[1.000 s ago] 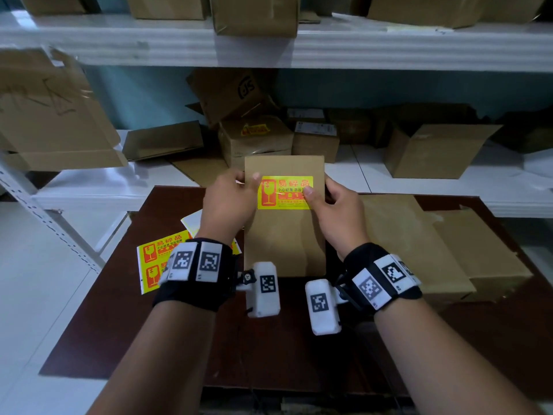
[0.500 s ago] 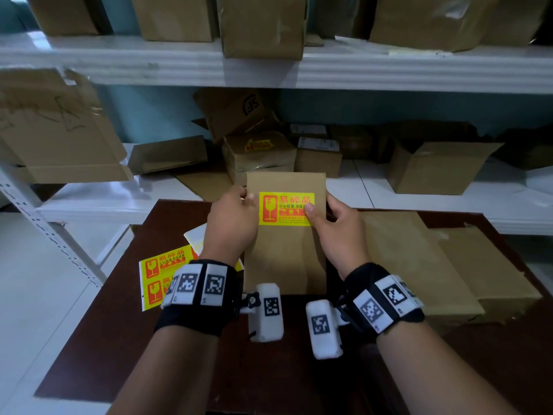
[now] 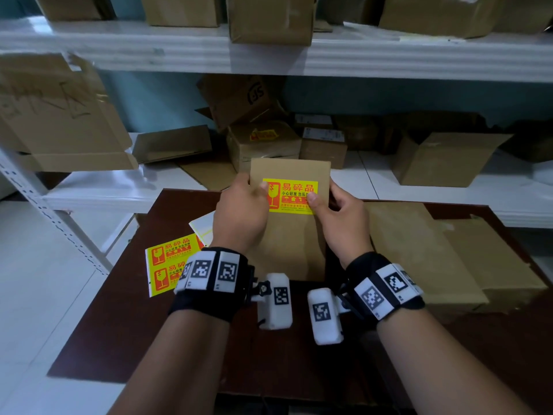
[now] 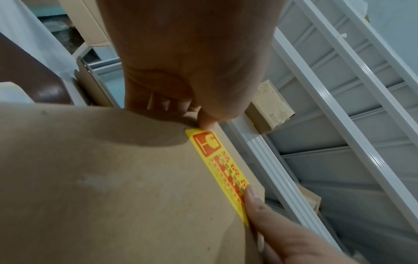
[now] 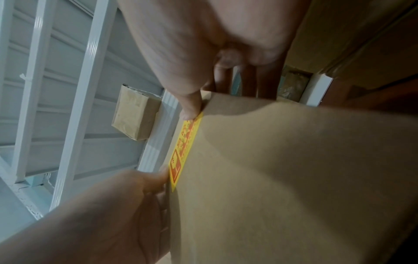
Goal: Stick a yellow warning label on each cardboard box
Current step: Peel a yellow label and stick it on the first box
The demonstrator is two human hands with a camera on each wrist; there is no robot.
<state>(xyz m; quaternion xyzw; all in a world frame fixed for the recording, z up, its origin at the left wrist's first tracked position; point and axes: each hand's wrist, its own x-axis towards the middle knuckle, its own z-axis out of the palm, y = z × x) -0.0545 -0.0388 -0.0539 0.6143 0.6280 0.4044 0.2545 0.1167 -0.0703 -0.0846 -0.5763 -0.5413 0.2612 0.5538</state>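
I hold a flat brown cardboard box (image 3: pixel 293 244) upright over the table with both hands. A yellow warning label (image 3: pixel 294 190) with red print lies across its upper face. My left hand (image 3: pixel 244 212) grips the box's left edge, and its thumb (image 4: pixel 208 123) presses the label's left end. My right hand (image 3: pixel 339 223) grips the right edge, its thumb (image 5: pixel 191 110) pressing the label's lower right corner. Both wrist views show the label (image 4: pixel 217 160) edge-on, flat against the cardboard (image 5: pixel 282 178). The other fingers are hidden behind the box.
A sheet of spare yellow labels (image 3: pixel 170 265) lies on the dark brown table (image 3: pixel 194 354) to the left. Flat cardboard boxes (image 3: pixel 419 250) are stacked at the right. The white shelf (image 3: pixel 104 193) behind holds several boxes, one (image 3: pixel 263 145) bearing a yellow label.
The head view has shifted a little. Both hands keep the same hold on the box, with the thumbs still at the label's two ends.
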